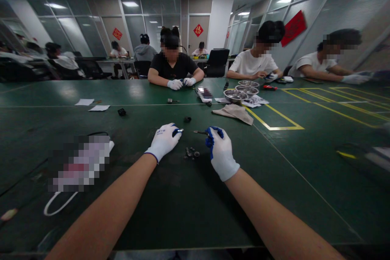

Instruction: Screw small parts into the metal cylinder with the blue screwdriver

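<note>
My left hand point(164, 140), in a white glove with blue-coated fingers, is closed on a small shiny metal piece point(180, 130). Facing it, my right hand point(222, 152) in a matching glove grips a thin dark tool with a pointed shaft point(199, 132), which looks like a screwdriver; its handle is hidden in the fingers. A gap separates the shaft's tip from the metal piece. Several small round metal parts point(191, 153) lie on the green tabletop point(170, 211) between my hands. Just beyond them sits a small black part point(187, 119).
A blurred-out object with a white strap point(61, 207) lies at left. Farther off are a black piece point(122, 112), white papers point(99, 108), a beige cloth point(234, 113) and steel bowls point(236, 96). Co-workers sit across the table, one in a black shirt point(172, 67).
</note>
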